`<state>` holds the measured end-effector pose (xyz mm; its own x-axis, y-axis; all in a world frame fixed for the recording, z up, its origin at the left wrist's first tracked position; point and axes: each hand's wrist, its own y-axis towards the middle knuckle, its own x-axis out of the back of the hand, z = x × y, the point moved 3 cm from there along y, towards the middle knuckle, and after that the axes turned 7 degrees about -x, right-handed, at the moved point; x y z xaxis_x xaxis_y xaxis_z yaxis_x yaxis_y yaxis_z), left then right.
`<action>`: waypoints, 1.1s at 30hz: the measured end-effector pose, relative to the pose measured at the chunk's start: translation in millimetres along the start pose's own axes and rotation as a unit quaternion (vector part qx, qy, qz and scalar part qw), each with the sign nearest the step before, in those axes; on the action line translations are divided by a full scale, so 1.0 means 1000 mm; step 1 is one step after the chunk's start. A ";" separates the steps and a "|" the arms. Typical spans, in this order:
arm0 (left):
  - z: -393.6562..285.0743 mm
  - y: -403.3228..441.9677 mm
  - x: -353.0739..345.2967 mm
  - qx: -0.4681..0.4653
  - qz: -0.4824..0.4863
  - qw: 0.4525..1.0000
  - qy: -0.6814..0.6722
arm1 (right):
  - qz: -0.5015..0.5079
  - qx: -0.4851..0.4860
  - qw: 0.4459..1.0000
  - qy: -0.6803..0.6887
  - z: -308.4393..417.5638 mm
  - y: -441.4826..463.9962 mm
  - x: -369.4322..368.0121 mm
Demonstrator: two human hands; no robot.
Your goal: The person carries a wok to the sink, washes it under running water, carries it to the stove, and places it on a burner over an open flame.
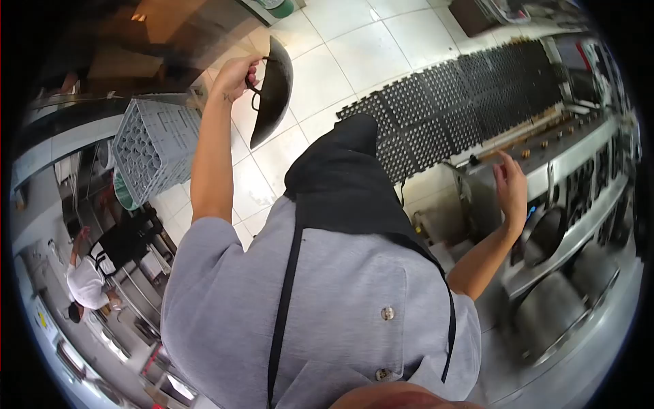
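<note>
left grip (pixel 236 78), closed round the dark looped handle (pixel 253 86) of a black, bowl-shaped metal wok (pixel 276 92), presumably so one hand bears it, edge-on over white floor tiles (pixel 327 71); right grip (pixel 509 187), loosely open, empty, near the silver steel desk (pixel 578 148).

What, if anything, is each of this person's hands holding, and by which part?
The left hand holds a dark, bowl-shaped pan by a loop handle. The right hand appears to hold nothing.
</note>
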<state>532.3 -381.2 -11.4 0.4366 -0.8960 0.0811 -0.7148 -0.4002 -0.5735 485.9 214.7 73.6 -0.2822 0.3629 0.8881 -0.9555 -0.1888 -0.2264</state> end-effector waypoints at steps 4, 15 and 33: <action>-0.015 0.075 -0.035 0.012 -0.022 1.000 0.018 | 0.071 -0.025 0.983 0.170 -0.025 0.168 -0.021; -0.114 0.288 -0.124 0.060 -0.100 0.993 -0.025 | 0.417 -0.537 0.695 0.235 -0.279 0.236 -0.196; -0.587 0.793 -0.400 -0.101 0.136 0.985 0.006 | 0.464 0.164 0.841 -0.224 0.285 1.207 0.225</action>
<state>-529.6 -453.3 -19.7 0.2077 -0.9772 -0.0438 -0.8993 -0.1732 -0.4015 -706.4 -191.8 114.8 -0.7633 -0.4452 0.4682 -0.2464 -0.4693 -0.8479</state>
